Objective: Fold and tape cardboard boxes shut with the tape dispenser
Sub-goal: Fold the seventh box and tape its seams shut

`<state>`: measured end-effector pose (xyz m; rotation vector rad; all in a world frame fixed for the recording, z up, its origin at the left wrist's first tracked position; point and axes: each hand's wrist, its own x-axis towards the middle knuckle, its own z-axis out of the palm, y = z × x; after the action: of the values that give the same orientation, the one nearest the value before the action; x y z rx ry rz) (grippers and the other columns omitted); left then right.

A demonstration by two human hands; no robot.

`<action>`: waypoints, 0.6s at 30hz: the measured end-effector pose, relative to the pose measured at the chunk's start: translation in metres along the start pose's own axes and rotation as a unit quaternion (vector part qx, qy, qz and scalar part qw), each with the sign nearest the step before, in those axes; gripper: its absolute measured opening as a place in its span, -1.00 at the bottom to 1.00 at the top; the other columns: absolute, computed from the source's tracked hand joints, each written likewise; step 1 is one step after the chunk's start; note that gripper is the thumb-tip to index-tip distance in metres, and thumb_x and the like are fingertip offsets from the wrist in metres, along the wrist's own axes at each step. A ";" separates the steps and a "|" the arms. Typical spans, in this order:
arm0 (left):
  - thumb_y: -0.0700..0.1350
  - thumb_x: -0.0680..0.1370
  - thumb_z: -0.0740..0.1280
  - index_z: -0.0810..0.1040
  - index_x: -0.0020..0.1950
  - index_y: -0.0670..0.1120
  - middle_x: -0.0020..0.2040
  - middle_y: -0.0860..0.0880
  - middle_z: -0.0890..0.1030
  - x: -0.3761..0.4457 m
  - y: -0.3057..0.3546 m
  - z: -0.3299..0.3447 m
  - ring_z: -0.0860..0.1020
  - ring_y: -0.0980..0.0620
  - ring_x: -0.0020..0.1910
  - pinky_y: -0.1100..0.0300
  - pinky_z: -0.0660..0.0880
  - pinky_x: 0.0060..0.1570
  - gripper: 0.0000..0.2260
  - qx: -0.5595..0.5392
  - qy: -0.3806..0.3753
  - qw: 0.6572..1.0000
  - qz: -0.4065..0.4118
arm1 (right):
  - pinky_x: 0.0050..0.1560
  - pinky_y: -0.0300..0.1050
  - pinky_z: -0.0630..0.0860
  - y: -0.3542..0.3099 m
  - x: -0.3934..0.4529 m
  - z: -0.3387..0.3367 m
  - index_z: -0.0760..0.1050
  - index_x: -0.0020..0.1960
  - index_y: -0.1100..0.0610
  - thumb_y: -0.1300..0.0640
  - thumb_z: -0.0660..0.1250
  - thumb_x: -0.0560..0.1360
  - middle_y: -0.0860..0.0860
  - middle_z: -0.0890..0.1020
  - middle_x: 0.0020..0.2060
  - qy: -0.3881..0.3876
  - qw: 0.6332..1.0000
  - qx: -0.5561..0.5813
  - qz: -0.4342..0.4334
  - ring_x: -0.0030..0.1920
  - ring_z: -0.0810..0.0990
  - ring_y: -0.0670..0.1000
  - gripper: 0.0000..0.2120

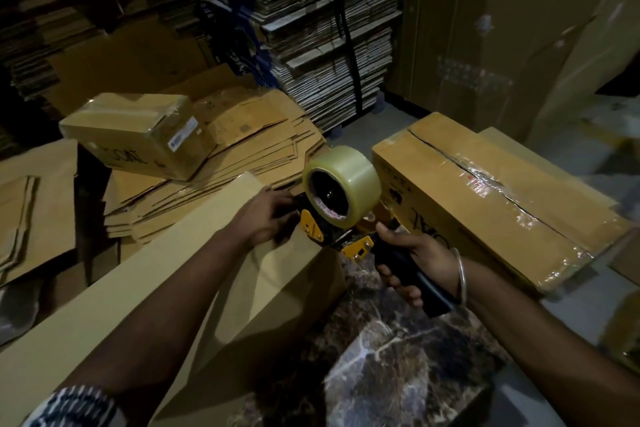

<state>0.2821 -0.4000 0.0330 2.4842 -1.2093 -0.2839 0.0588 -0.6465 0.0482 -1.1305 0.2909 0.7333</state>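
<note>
Right hand [420, 262] fingers wrapped around black handle of tape dispenser [341, 204], held over the end of a long cardboard box [131, 291]. Left hand [268, 218] fingers pinching at dispenser's front by the roll. Taped box [485, 191] just right, flat cardboard stack [221, 177] behind.

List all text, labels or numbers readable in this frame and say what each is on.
"COAT" (likely), handwritten in black on the side of the small wrapped box.
"OAT", handwritten on the side of the long taped box; its first letter is hidden behind the tape dispenser.
White label on the small wrapped box: too small to read.
Faint print on the flat cardboard stack: unreadable.
</note>
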 end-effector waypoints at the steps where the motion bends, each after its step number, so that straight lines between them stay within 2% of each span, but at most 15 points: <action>1: 0.07 0.56 0.20 0.67 0.18 -0.04 0.21 0.03 0.62 0.000 0.001 -0.003 0.55 0.03 0.22 -0.16 0.01 0.55 -0.65 0.020 0.003 1.000 0.000 | -0.61 -0.26 0.34 -0.001 0.002 0.000 0.44 -0.29 0.17 -0.46 0.34 0.27 0.07 0.41 -0.41 -0.004 1.000 0.000 0.002 -0.64 0.38 -0.03 -0.36; 4: 0.07 0.57 0.18 0.66 0.16 -0.04 0.12 0.02 0.63 -0.004 0.001 -0.013 0.56 -0.02 0.15 -0.24 0.15 0.44 -0.65 0.070 0.009 0.997 0.021 | -0.60 -0.28 0.31 -0.009 0.012 0.005 0.44 -0.30 0.17 -0.45 0.30 0.36 0.06 0.42 -0.44 0.010 1.000 -0.017 0.007 -0.63 0.36 -0.03 -0.37; 7: 0.16 0.54 0.07 0.66 0.09 -0.04 0.06 -0.02 0.65 -0.007 -0.007 -0.021 0.58 -0.05 0.09 -0.11 0.33 0.23 -0.55 0.109 0.006 0.993 0.035 | -0.58 -0.26 0.27 -0.018 0.024 0.012 0.42 -0.30 0.17 -0.43 0.20 0.43 0.06 0.42 -0.43 0.035 0.999 -0.039 -0.009 -0.61 0.33 -0.01 -0.38; 9: 0.20 0.53 0.05 0.65 -0.03 -0.05 -0.02 -0.02 0.64 -0.007 -0.014 -0.024 0.58 -0.05 0.02 -0.01 0.36 0.12 -0.53 0.128 -0.003 0.991 0.029 | -0.55 -0.23 0.26 -0.023 0.031 0.016 0.42 -0.29 0.17 -0.44 0.17 0.44 0.06 0.41 -0.41 0.035 0.998 -0.053 -0.017 -0.58 0.32 -0.01 -0.37; 12: 0.32 0.55 0.04 0.64 -0.07 -0.01 -0.04 0.02 0.62 -0.008 -0.018 -0.024 0.55 0.00 0.00 0.00 0.35 0.13 -0.48 0.137 -0.001 0.990 0.018 | -0.54 -0.21 0.24 -0.026 0.035 0.017 0.41 -0.29 0.16 -0.45 0.16 0.43 0.05 0.39 -0.40 0.024 0.998 -0.048 -0.013 -0.57 0.30 -0.01 -0.36; 18: 0.43 0.55 -0.06 0.64 0.07 0.05 0.01 0.08 0.59 -0.008 -0.016 -0.022 0.51 0.03 0.10 -0.19 0.33 0.22 -0.36 0.145 -0.012 0.989 0.011 | -0.58 -0.26 0.26 -0.013 0.023 0.004 0.41 -0.28 0.18 -0.41 0.12 0.48 0.07 0.38 -0.42 0.011 1.000 -0.025 -0.012 -0.61 0.32 -0.03 -0.37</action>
<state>0.2956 -0.3794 0.0467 2.7149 -1.3736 -0.1404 0.0836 -0.6374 0.0461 -1.1879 0.2787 0.7104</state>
